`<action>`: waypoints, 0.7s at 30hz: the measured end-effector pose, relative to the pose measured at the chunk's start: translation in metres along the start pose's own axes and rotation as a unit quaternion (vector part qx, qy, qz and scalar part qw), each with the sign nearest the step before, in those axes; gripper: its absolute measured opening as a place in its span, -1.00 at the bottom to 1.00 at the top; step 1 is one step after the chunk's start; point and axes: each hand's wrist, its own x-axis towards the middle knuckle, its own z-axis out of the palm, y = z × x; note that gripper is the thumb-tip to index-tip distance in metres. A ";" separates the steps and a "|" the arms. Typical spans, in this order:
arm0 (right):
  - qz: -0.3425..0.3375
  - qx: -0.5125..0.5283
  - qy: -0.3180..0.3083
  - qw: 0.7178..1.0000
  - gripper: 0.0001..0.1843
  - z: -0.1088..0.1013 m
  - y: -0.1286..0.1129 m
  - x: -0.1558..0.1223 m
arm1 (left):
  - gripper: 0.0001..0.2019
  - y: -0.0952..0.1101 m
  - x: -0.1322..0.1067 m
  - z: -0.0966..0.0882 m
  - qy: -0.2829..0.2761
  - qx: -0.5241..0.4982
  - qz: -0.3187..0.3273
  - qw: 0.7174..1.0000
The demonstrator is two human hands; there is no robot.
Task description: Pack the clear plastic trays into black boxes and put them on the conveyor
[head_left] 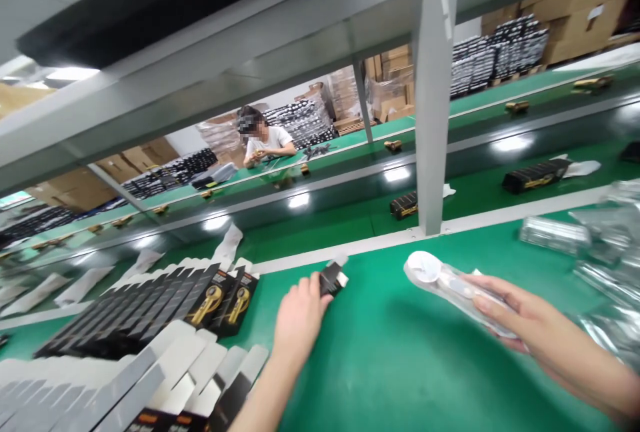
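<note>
My left hand (300, 309) is closed on a small black carton (331, 277) with pale flaps at its end, just above the green tabletop (370, 352). Most of that carton hides behind my fingers and is blurred. In my right hand (515, 315) is a clear plastic tray (457, 289), gripped between thumb and fingers. A white round-headed piece (424, 267) shows at the tray's far end. To the left of my left hand stands a row of black printed cartons (205, 302) picturing a gold device. Nearer to me are more cartons with open white flaps (185, 359).
Clear plastic trays (555, 237) pile up at the right. A grey post (433, 99) rises from the table edge. Beyond it, a conveyor carries black cartons (535, 175) and gold devices (517, 107). Another person (270, 139) sits across the line.
</note>
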 end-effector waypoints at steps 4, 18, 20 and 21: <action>0.039 0.109 -0.056 0.992 -0.51 -0.001 -0.008 -0.013 | -0.61 0.055 -0.030 0.010 0.022 -0.078 0.123 0.989; -0.029 -0.094 -0.193 0.976 -0.62 -0.012 -0.022 -0.021 | -0.43 0.071 -0.045 0.023 0.227 -0.152 0.331 0.903; -0.066 -0.110 -0.194 0.973 -0.73 -0.001 -0.025 -0.024 | -0.41 0.075 -0.046 0.021 0.250 -0.137 0.358 0.889; -0.075 -0.122 -0.192 0.971 -0.74 0.006 -0.027 -0.025 | -0.40 0.076 -0.046 0.021 0.257 -0.129 0.377 0.880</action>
